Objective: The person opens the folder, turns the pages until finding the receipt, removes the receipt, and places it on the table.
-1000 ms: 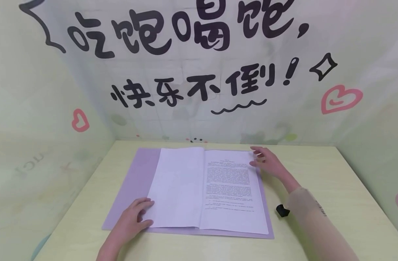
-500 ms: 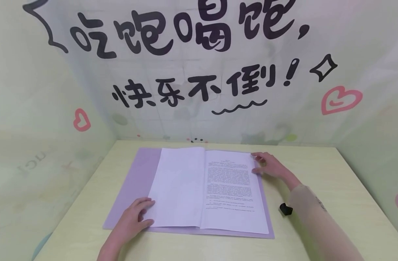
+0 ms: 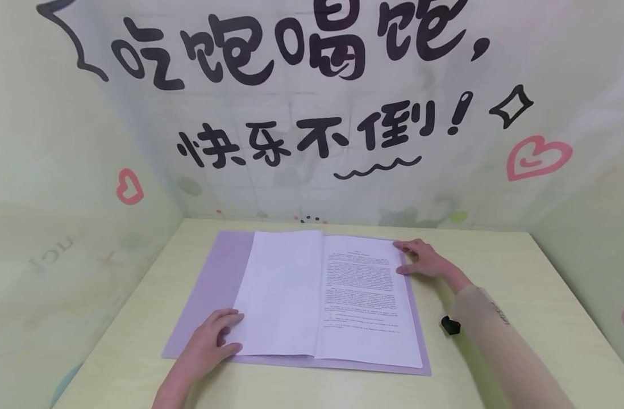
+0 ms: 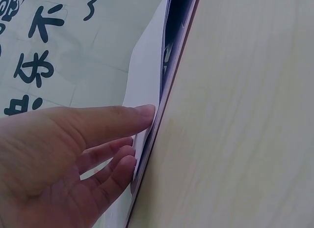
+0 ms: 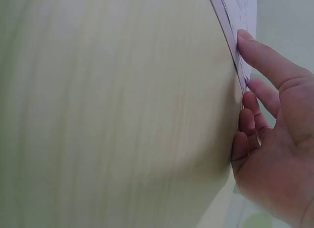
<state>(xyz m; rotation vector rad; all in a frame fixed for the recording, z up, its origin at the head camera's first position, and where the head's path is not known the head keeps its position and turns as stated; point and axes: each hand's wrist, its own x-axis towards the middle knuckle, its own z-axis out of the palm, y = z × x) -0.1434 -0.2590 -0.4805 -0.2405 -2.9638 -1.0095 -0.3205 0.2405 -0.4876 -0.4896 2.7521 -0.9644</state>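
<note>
A light purple folder [image 3: 215, 284] lies spread on the table, holding white pages. Its left page [image 3: 278, 295] is blank in the head view; the right page [image 3: 363, 341] carries printed text. My left hand [image 3: 206, 345] rests at the lower left edge of the blank page, thumb and fingers apart on it. In the left wrist view, the thumb [image 4: 140, 117] touches the paper near the folder's edge. At the upper right corner, my right hand [image 3: 423, 260] touches the printed page's outer edge with thumb and fingertips apart. The right wrist view shows its thumb [image 5: 248, 41] on the page.
A small black object [image 3: 450, 325] sits on the pale wooden table [image 3: 521, 295], right of the folder and close to the right sleeve [image 3: 496, 335]. Behind the table stands a white printed backdrop [image 3: 291, 199] with large black characters.
My right hand has moved slightly down and right, from above the page's upper right corner to its outer edge. The left hand has stayed in place.
</note>
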